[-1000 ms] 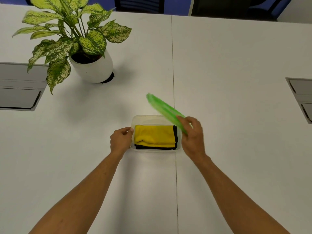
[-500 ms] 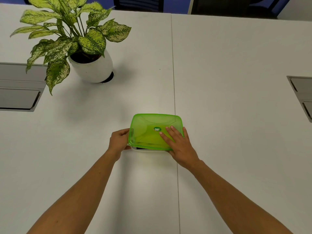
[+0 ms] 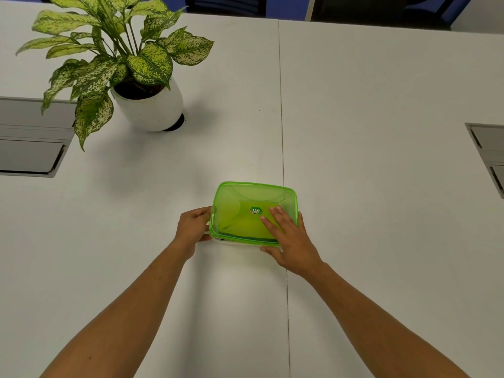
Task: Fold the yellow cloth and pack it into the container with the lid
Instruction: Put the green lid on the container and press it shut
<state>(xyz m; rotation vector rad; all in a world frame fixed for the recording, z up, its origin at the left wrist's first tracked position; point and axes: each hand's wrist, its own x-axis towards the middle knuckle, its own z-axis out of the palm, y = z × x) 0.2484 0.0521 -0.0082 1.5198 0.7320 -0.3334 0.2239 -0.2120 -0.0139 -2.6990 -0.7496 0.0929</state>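
On the white table, seen from the head camera, clock directions read from the container as centre.

Table: white surface (image 3: 381, 132), with a seam running from far edge to near edge just right of the container's middle.

Container: clear plastic box (image 3: 218, 240); only a thin strip of its wall shows under the lid's near-left edge. It sits low of centre in the view.

Lid: translucent green lid (image 3: 245, 200), lying flat over the box and covering it, with a small round logo sticker near its middle.

Yellow cloth: yellow cloth (image 3: 240, 225), inside the box, seen only as a yellow-green tint through the lid, with a dark band along its near edge. How it is folded cannot be told through the plastic.

Left hand: left hand (image 3: 192, 227) at 9 o'clock, fingers curled narrowly against the lid's left rim and the box wall, thumb on the near-left corner. It grips that side of the box.

Right hand: right hand (image 3: 290, 238) at 4 o'clock, fingers (image 3: 272, 219) spread flat on the lid's right half, tips close to the sticker. The thumb lies along the lid's near edge. The palm rests on the near-right corner; nothing is grasped.

Potted plant: potted plant (image 3: 148, 105) at 11 o'clock, well apart, speckled leaves in a white pot.

Grey panels: one grey panel (image 3: 30, 148) at 9 o'clock by the left edge, another (image 3: 488, 148) at 3 o'clock by the right edge, both set into the table.
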